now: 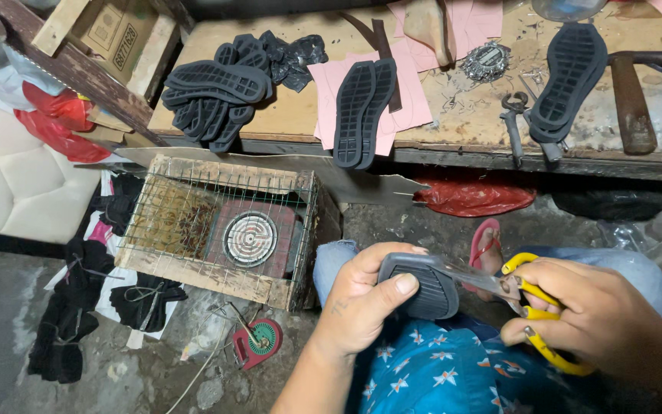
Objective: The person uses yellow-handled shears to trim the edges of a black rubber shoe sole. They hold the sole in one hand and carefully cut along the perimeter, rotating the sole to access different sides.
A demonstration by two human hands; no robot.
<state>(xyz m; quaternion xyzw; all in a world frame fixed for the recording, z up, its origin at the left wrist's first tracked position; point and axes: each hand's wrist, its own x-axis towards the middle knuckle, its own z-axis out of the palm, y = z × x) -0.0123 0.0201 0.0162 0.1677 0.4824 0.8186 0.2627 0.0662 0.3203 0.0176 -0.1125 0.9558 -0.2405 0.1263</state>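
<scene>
1. The left hand (pixel 362 303) was curled around a dark grey ridged rubber shoe sole (pixel 421 285), thumb pressed flat across its tread and fingers wrapped behind – a firm, closed grip held over the lap.
2. The right hand (pixel 595 314) was closed through the loops of yellow-handled metal scissors (pixel 526 295), whose blades met the sole's right edge.
3. Both hands sat above blue trousers printed with pale stars (pixel 438 376), and a foot in a red sandal (pixel 486 244) showed just beyond the sole.
4. To the left, on the rough concrete floor (pixel 9 337), stood a wooden-framed wire-mesh box (pixel 220 230) with a round coil heater (pixel 250 238) inside.
5. A small red and green tool (pixel 257 341) lay near the box, and black fabric scraps (pixel 70 307) lay further left.
6. Ahead ran a worn wooden workbench (pixel 469 115) – on it a heap of black soles (pixel 220 96), 2 more soles on pink paper (pixel 365 111), metal pincers (pixel 513 119), another stack of soles (pixel 568 77) and a brown-handled hammer (pixel 634 96).
7. A crumpled red plastic bag (pixel 473 195) lay beneath the bench.
</scene>
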